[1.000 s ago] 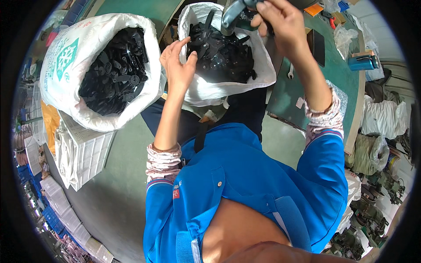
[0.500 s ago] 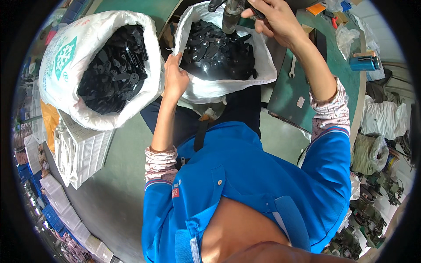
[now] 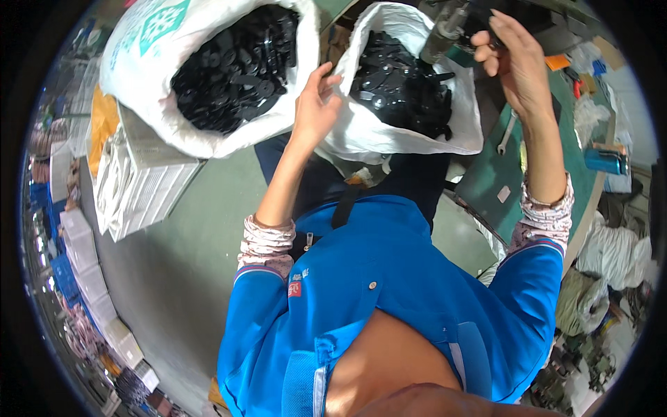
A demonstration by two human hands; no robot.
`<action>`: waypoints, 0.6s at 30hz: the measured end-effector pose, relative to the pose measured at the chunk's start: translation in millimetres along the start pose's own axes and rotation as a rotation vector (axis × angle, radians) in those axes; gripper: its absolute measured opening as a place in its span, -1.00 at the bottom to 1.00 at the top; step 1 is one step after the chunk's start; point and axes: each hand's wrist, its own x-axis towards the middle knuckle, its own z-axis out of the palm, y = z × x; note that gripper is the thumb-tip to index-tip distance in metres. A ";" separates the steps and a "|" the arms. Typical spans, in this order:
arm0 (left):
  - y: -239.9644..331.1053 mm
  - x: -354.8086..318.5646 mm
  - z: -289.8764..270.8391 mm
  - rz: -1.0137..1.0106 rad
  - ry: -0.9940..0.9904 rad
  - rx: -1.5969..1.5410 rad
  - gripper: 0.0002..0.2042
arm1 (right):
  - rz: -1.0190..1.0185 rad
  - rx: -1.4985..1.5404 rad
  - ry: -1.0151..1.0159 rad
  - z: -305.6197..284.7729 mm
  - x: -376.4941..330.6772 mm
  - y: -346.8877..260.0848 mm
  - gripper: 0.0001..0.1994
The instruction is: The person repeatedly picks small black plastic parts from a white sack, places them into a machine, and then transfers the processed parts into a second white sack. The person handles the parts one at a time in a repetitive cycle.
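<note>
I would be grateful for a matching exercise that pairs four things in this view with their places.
1. left hand
2. black parts
3. wrench
4. slatted crate

A. lying on the green worktop
B. at the picture's left, below a sack
C. between the openings of two white sacks
D. heaped inside both sacks

Pairs: 1-C, 2-D, 3-A, 4-B.

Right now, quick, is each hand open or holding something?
Left hand: half-curled between two open-topped white woven sacks; can't tell whether it's holding one.
Right hand: loosely open, nothing visible in it.
</note>
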 end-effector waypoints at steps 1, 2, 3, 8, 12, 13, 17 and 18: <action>4.2 -0.2 -5.8 -0.002 0.065 0.017 -0.46 | -0.030 -0.037 -0.057 -1.1 3.5 -3.7 -0.67; 1.1 -1.0 -14.0 0.034 0.144 0.033 -0.47 | -0.070 -0.186 -0.063 3.9 0.4 -0.5 -0.66; -3.4 -0.9 -25.4 0.070 0.219 0.050 -0.47 | -0.113 -0.334 -0.067 10.7 -5.7 0.9 -0.66; 14.9 23.8 -90.3 0.113 0.629 0.326 -0.46 | -0.356 -0.675 -0.107 32.5 -51.5 41.6 -0.72; 10.5 83.5 -135.0 -0.090 0.642 0.693 -0.29 | -0.190 -0.568 -0.175 65.2 -95.7 66.8 -0.76; 11.3 97.3 -138.4 -0.191 0.606 0.757 -0.27 | -0.187 -0.521 -0.178 72.3 -104.7 76.6 -0.77; 22.0 122.9 -136.7 -0.262 0.381 1.175 -0.30 | -0.075 -0.417 -0.207 93.1 -137.3 85.7 -0.79; 13.1 129.6 -140.3 -0.235 0.373 1.247 -0.31 | -0.091 -0.412 -0.213 95.9 -142.8 88.9 -0.79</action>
